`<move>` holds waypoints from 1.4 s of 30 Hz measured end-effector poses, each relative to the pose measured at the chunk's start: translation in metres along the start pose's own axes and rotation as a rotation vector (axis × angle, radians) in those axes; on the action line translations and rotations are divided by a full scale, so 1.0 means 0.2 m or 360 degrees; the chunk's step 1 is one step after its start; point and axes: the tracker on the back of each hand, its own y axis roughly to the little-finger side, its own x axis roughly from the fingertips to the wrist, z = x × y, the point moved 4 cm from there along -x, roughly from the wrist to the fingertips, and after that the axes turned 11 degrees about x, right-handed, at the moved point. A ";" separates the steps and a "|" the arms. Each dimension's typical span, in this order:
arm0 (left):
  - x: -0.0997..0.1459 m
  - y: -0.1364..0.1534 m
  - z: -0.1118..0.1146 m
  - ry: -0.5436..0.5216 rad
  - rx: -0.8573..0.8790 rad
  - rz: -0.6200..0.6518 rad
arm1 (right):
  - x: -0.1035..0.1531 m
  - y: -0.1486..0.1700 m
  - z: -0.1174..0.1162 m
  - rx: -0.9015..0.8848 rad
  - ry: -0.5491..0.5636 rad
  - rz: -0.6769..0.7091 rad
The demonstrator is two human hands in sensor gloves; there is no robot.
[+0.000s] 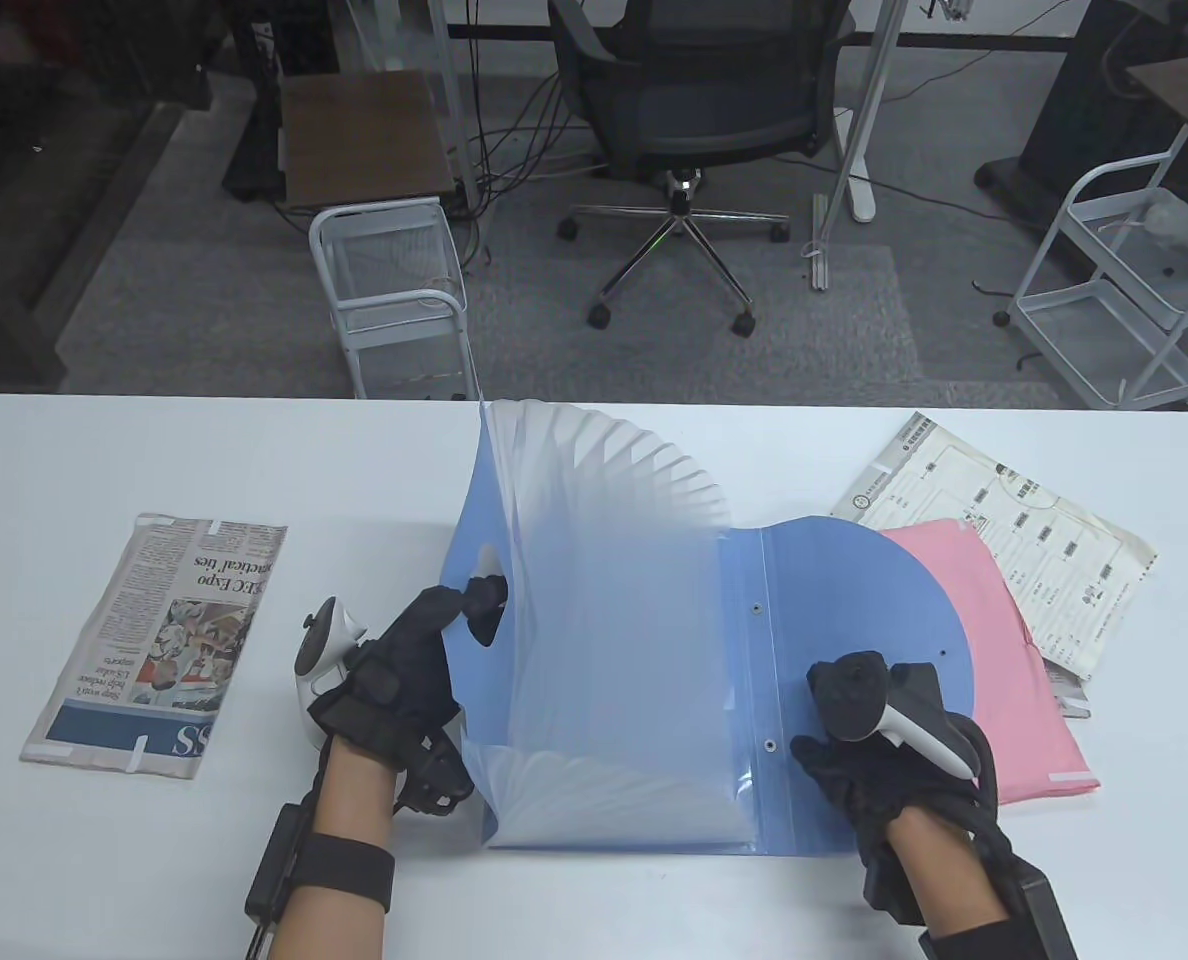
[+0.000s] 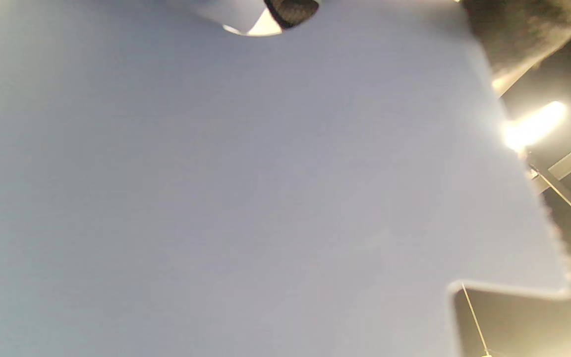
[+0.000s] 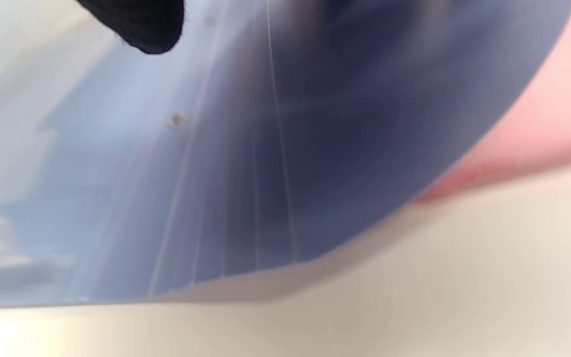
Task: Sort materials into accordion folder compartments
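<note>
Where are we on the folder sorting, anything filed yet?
Done: the blue accordion folder lies open, its translucent pockets fanned out. In hand: the left hand grips the folder's left cover, and the right hand rests on its rounded flap. Left: nothing visibly filed; the folded newspaper, pink sheet and printed form all remain on the white table.
</note>
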 end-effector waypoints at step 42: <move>-0.04 0.06 0.05 0.0076 -0.0136 -0.0080 | -0.36 0.15 -0.07 0.0332 0.0229 -0.0717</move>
